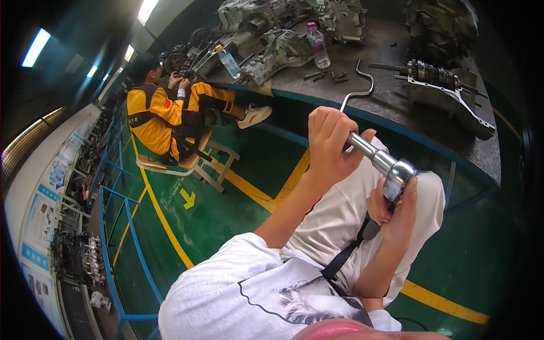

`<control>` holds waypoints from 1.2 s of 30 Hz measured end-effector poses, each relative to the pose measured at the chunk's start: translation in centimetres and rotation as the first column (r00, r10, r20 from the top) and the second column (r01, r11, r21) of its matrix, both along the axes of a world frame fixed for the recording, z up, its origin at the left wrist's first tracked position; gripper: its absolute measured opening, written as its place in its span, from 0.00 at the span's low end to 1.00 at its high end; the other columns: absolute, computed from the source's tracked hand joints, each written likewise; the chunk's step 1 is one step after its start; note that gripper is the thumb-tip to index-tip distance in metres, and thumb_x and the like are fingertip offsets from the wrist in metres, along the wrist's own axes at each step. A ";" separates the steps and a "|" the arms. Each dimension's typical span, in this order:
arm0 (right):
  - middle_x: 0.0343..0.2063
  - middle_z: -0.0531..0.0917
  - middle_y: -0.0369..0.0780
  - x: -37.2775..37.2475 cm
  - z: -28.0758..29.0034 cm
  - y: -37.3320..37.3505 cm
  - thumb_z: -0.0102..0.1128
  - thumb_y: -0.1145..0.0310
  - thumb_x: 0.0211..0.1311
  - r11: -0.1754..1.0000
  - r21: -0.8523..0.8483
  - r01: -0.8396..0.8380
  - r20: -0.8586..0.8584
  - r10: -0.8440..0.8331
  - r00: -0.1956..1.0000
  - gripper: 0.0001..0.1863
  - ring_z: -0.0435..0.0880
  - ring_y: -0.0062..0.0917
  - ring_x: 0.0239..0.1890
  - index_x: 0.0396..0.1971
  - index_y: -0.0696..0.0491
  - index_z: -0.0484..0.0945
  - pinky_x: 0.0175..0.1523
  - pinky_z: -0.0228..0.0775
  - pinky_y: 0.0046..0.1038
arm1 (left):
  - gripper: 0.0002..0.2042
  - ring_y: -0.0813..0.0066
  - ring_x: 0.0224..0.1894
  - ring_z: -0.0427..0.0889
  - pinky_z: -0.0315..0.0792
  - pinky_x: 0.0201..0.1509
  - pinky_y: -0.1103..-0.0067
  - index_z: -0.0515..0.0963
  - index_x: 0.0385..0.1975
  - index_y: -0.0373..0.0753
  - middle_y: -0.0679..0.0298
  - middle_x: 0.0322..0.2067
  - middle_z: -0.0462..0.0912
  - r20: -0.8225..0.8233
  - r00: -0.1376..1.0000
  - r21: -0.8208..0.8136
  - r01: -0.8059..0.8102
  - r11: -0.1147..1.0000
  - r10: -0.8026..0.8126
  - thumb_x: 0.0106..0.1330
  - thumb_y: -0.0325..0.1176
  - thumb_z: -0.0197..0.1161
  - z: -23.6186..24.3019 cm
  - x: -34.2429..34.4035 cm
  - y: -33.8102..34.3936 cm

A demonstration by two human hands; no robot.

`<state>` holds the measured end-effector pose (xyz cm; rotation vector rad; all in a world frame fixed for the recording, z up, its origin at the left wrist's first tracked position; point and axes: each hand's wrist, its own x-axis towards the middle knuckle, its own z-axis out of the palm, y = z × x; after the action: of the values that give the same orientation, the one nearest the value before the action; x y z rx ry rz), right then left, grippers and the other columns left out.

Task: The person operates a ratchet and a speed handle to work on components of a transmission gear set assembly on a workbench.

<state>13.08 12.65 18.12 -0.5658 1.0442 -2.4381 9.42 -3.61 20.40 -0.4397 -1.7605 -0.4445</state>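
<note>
In front of me is a chrome socket wrench with a round ratchet head (399,178) and a straight bar (374,154). My left hand (334,144) is closed round the far end of the bar. My right hand (394,212) grips the wrench just below the head, over my lap. Beyond my left hand a bent metal crank rod (367,79) reaches onto the steel workbench (385,105). A gear shaft assembly in an open housing (439,85) sits on the bench at the right.
The bench also holds metal casings (277,56), small loose pieces (331,76) and two bottles (319,46). A co-worker in yellow (153,110) sits on a stool (201,173) at the left, hands on bench parts. Blue railings (130,221) and more machine parts (93,260) line the left.
</note>
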 end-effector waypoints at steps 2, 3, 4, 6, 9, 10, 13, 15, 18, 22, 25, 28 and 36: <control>0.04 0.57 0.29 -0.2 -0.2 -0.2 0.29 0.36 0.62 0.993 0.100 0.059 -0.117 -0.048 0.992 0.34 0.50 0.12 0.05 0.14 0.53 0.62 0.11 0.40 0.16 | 0.14 0.63 0.26 0.65 0.57 0.34 0.71 0.66 0.17 0.40 0.62 0.18 0.65 0.082 0.996 -0.017 -0.014 1.000 0.015 0.48 0.33 0.67 0.1 -0.2 -0.3; 0.04 0.57 0.29 -0.2 -0.2 -0.2 0.29 0.36 0.62 0.993 0.102 0.055 -0.116 -0.043 0.992 0.34 0.50 0.12 0.05 0.14 0.53 0.62 0.11 0.40 0.16 | 0.16 0.65 0.21 0.63 0.56 0.30 0.73 0.64 0.13 0.40 0.63 0.14 0.63 0.039 0.999 0.003 -0.015 1.000 0.015 0.49 0.32 0.67 0.3 -0.3 -0.3; 0.05 0.58 0.30 -0.2 -0.2 -0.3 0.32 0.38 0.62 0.992 0.108 0.062 -0.142 -0.046 0.989 0.32 0.51 0.11 0.05 0.17 0.54 0.64 0.11 0.40 0.16 | 0.16 0.65 0.21 0.63 0.56 0.30 0.73 0.64 0.13 0.40 0.63 0.14 0.63 0.039 0.999 0.005 -0.022 1.000 0.022 0.49 0.32 0.67 0.3 -0.1 -0.4; 0.06 0.61 0.32 -0.1 -0.2 -0.8 0.38 0.40 0.63 0.991 0.117 0.071 -0.193 -0.048 0.980 0.30 0.52 0.11 0.05 0.23 0.57 0.66 0.10 0.41 0.16 | 0.17 0.68 0.19 0.62 0.55 0.27 0.75 0.62 0.10 0.39 0.65 0.12 0.62 0.082 0.993 0.023 -0.087 0.996 0.085 0.48 0.29 0.68 0.1 0.5 -1.0; 0.06 0.62 0.33 0.5 -0.4 -1.6 0.40 0.40 0.62 0.992 0.125 0.030 -0.161 -0.010 0.987 0.30 0.53 0.11 0.05 0.27 0.58 0.68 0.10 0.40 0.15 | 0.19 0.66 0.14 0.61 0.53 0.22 0.74 0.60 0.07 0.40 0.63 0.09 0.60 0.010 0.990 0.027 -0.139 0.990 0.139 0.50 0.28 0.65 0.6 1.3 -2.1; 0.06 0.62 0.33 0.9 -0.6 -1.8 0.41 0.40 0.61 0.987 0.153 0.051 -0.110 -0.034 0.993 0.30 0.53 0.11 0.05 0.27 0.58 0.68 0.09 0.40 0.15 | 0.19 0.66 0.13 0.60 0.53 0.21 0.74 0.59 0.07 0.40 0.62 0.09 0.60 -0.001 0.988 0.019 -0.152 0.988 0.152 0.50 0.27 0.64 0.6 1.5 -2.4; 0.06 0.60 0.31 0.9 -1.5 -2.3 0.40 0.40 0.61 0.998 0.043 -0.046 -0.156 0.052 0.986 0.31 0.51 0.12 0.04 0.27 0.58 0.68 0.09 0.39 0.16 | 0.18 0.65 0.11 0.60 0.53 0.18 0.75 0.59 0.06 0.39 0.62 0.07 0.59 0.025 0.989 0.004 -0.146 0.989 0.146 0.49 0.26 0.63 1.4 2.1 -2.6; 0.05 0.59 0.31 1.3 -1.5 -3.0 0.40 0.40 0.61 0.994 0.011 -0.108 -0.173 0.108 0.979 0.31 0.51 0.12 0.04 0.26 0.58 0.68 0.09 0.39 0.16 | 0.19 0.66 0.10 0.59 0.52 0.17 0.75 0.60 0.05 0.39 0.62 0.06 0.59 0.035 0.987 -0.017 -0.155 0.988 0.156 0.49 0.26 0.63 2.0 3.1 -3.3; 0.06 0.59 0.31 2.7 -0.1 -4.2 0.39 0.40 0.62 0.992 0.062 -0.109 -0.164 0.118 0.979 0.31 0.51 0.12 0.04 0.34 0.60 0.68 0.10 0.41 0.17 | 0.19 0.66 0.09 0.59 0.52 0.16 0.75 0.60 0.04 0.39 0.62 0.06 0.60 0.094 0.979 -0.067 -0.175 0.982 0.180 0.49 0.26 0.63 2.4 4.7 -5.0; 0.06 0.60 0.32 3.3 0.1 -4.5 0.40 0.41 0.62 0.992 0.072 -0.103 -0.224 0.116 0.968 0.31 0.52 0.13 0.05 0.39 0.60 0.67 0.10 0.41 0.16 | 0.19 0.66 0.09 0.60 0.52 0.15 0.76 0.60 0.04 0.39 0.62 0.06 0.61 0.097 0.986 -0.119 -0.123 0.985 0.135 0.50 0.28 0.63 3.0 5.2 -5.8; 0.07 0.60 0.32 3.1 -0.5 -4.1 0.40 0.41 0.62 0.991 0.064 -0.114 -0.267 0.127 0.955 0.31 0.53 0.13 0.05 0.40 0.59 0.67 0.10 0.41 0.16 | 0.18 0.66 0.09 0.61 0.53 0.15 0.76 0.61 0.04 0.39 0.62 0.06 0.61 0.137 0.984 -0.188 -0.088 0.978 0.115 0.49 0.29 0.64 3.9 6.3 -6.2; 0.07 0.61 0.32 3.3 -0.5 -3.4 0.41 0.42 0.62 0.992 0.076 -0.098 -0.250 0.114 0.962 0.30 0.54 0.12 0.06 0.37 0.59 0.68 0.11 0.42 0.16 | 0.17 0.63 0.10 0.66 0.58 0.16 0.73 0.64 0.04 0.39 0.61 0.06 0.64 0.224 0.966 -0.247 -0.076 0.966 0.133 0.49 0.32 0.64 4.4 7.5 -6.0; 0.07 0.64 0.31 5.2 0.5 -4.1 0.54 0.44 0.56 0.960 0.278 0.033 -0.252 0.040 0.967 0.29 0.61 0.11 0.11 0.10 0.54 0.64 0.16 0.46 0.14 | 0.06 0.60 0.20 0.76 0.70 0.25 0.73 0.78 0.17 0.40 0.58 0.15 0.76 0.911 0.402 -0.137 0.507 0.851 -0.092 0.36 0.31 0.64 7.7 10.6 -5.4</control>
<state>18.27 8.60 18.66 -0.7965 1.4618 -2.1974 20.04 -8.99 28.14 -0.9761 -2.8718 -0.6518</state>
